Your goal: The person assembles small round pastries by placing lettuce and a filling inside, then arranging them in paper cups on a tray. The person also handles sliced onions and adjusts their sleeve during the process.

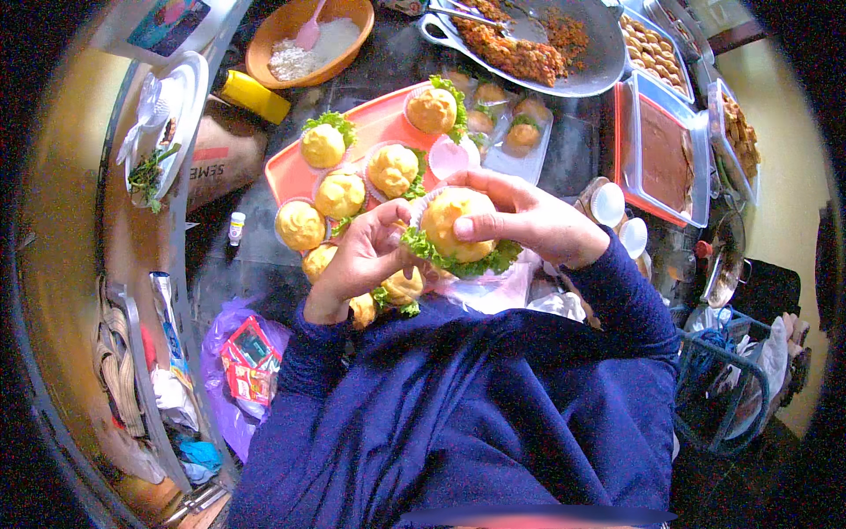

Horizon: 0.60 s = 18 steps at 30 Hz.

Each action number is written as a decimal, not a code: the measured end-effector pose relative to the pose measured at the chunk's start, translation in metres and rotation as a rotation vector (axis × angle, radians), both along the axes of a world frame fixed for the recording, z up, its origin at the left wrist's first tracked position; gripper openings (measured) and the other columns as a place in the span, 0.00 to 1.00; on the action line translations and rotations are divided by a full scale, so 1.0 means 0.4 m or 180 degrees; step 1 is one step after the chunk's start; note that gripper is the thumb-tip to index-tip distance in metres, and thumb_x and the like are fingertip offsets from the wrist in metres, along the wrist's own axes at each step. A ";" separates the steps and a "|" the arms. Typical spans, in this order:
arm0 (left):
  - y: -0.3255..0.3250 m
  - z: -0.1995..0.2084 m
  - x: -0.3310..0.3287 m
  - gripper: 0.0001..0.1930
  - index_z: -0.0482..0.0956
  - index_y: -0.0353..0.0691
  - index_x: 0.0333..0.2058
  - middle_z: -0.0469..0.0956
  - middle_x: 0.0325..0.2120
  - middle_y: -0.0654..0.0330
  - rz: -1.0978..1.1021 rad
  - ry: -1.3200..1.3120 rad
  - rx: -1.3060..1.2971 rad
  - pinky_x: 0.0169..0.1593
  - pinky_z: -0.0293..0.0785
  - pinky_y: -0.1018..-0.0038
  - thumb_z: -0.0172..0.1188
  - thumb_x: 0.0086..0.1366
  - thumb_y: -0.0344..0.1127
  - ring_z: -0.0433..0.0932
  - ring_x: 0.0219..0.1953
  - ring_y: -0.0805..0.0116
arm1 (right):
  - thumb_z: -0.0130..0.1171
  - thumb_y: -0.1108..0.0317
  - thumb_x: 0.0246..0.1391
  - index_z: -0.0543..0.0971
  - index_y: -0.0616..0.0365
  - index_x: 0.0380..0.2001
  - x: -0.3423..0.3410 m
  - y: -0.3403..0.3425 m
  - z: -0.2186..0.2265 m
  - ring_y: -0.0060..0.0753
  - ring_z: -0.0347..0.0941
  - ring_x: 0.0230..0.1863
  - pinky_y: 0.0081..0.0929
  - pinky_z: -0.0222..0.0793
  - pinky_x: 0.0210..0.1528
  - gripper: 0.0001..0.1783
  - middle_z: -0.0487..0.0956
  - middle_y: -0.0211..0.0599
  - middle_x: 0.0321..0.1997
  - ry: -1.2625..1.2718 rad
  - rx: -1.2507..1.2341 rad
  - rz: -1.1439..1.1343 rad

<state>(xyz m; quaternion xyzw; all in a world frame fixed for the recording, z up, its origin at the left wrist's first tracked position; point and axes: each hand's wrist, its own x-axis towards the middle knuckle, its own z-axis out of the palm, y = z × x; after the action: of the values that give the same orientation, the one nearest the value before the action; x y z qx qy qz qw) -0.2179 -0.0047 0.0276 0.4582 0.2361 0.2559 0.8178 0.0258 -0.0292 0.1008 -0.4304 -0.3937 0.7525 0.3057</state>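
My right hand (542, 216) grips a yellow bun (449, 220) in a white paper cup, its thumb on the bun's top and its fingers around the far side. Green lettuce (480, 261) sticks out along the bun's near edge. Close to the bun's left side is my left hand (357, 260), fingers half curled and thumb apart from them; whether it touches the lettuce is unclear. Under and beyond both hands lies an orange-pink tray (374, 123) of several similar buns, many with lettuce. A pale pink paper cup (451, 159) stands at its right side.
A wok (599, 75) with reddish-brown filling sits at the back, beside a clear tray of small filled buns (522, 132). An orange bowl (257, 62) holds white contents. Right: a brown-filled container (656, 154). Left: a small bottle (235, 229) and a purple bag (216, 348).
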 end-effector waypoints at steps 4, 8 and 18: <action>0.005 0.004 0.022 0.14 0.66 0.40 0.46 0.81 0.36 0.57 -0.0222 -0.0116 0.0118 0.33 0.75 0.80 0.60 0.66 0.31 0.81 0.34 0.74 | 0.68 0.54 0.51 0.70 0.62 0.56 0.032 -0.006 -0.013 0.27 0.71 0.54 0.25 0.66 0.58 0.34 0.74 0.37 0.54 0.0249 0.0047 -0.0021; 0.010 0.024 0.037 0.10 0.66 0.39 0.45 0.82 0.38 0.46 -0.0578 -0.0127 0.0175 0.36 0.77 0.75 0.57 0.68 0.30 0.82 0.34 0.68 | 0.69 0.59 0.50 0.67 0.59 0.55 0.070 0.002 -0.039 0.24 0.69 0.56 0.25 0.62 0.61 0.33 0.74 0.32 0.52 0.0261 0.0074 -0.0087; 0.032 0.041 0.060 0.11 0.64 0.42 0.40 0.82 0.37 0.48 -0.1042 0.0018 0.0268 0.36 0.78 0.76 0.57 0.69 0.38 0.82 0.33 0.70 | 0.76 0.57 0.40 0.65 0.63 0.56 0.141 0.061 -0.037 0.25 0.66 0.56 0.25 0.60 0.61 0.43 0.72 0.36 0.54 -0.0149 0.0422 0.1199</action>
<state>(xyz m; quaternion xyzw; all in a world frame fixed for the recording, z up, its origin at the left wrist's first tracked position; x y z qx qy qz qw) -0.1940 0.0082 0.0439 0.5250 0.1497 0.1276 0.8280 0.0820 -0.0049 0.0859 -0.3454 -0.5229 0.7587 0.1780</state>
